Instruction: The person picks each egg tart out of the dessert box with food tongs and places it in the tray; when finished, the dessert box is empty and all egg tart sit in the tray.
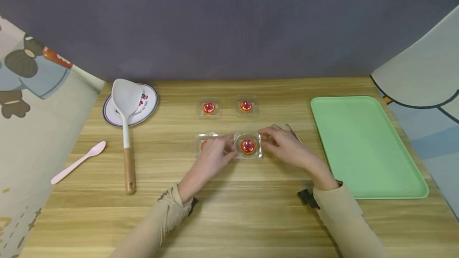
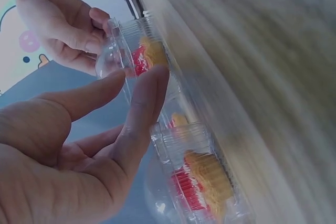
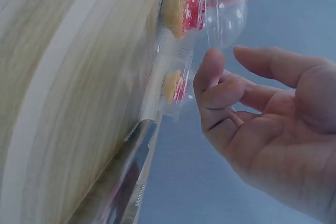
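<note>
In the head view, a clear domed box (image 1: pixel 248 146) with a red-topped tart stands between both hands. The left hand (image 1: pixel 211 157) is at its left side, fingers relaxed and slightly bent, partly covering a second such box (image 1: pixel 198 146). At the right side, the right hand (image 1: pixel 288 148) has its fingertips at or very near the edge; contact is unclear. In the left wrist view, the left hand (image 2: pixel 79 156) has thumb and fingers apart beside the box (image 2: pixel 149 59). The right wrist view shows the right hand (image 3: pixel 273 114) loosely bent, thumb apart.
Two more boxed tarts (image 1: pixel 209 108) (image 1: pixel 246 106) stand behind. At the left are a plate (image 1: pixel 150 104) under a white spatula (image 1: pixel 125 102) and a pink spoon (image 1: pixel 79 164). A green tray (image 1: pixel 365 146) lies at the right; a thin metallic item (image 1: pixel 293 132) is behind the right hand.
</note>
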